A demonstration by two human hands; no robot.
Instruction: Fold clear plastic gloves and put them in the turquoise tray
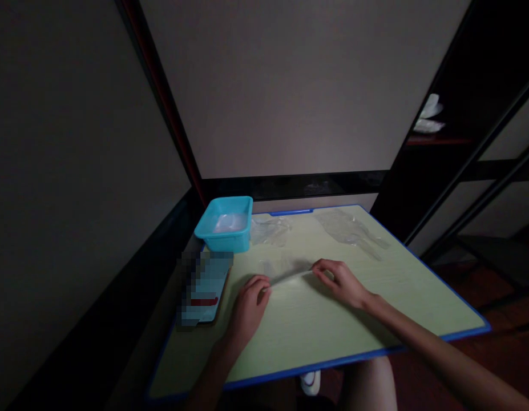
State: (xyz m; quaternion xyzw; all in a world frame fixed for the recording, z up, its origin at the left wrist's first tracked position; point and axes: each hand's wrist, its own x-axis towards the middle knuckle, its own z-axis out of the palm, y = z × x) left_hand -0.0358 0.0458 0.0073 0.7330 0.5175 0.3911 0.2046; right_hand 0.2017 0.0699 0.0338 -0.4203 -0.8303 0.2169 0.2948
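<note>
Between my hands stretches a thin, pale sheet (290,276), seen almost edge-on just over the table, so its exact kind is unclear. My left hand (250,302) pinches its left end between thumb and fingers. At the opposite end, my right hand (343,282) grips it with the fingertips, thumb underneath. Faint see-through pieces of film (266,266) appear on the tabletop behind the sheet. Left of my left hand lies a flat phone-like device (206,288), its screen pixelated. A turquoise plastic basin (236,243) with something clear and whitish inside stands beyond it.
A yellow-green table (315,337) with a blue edge carries everything. Clear plastic bags lie crumpled near the back: one bag (270,231) beside the basin, another bag (347,228) at the right. A pale panel (298,103) rises behind the table. My knee (373,382) shows below the front edge.
</note>
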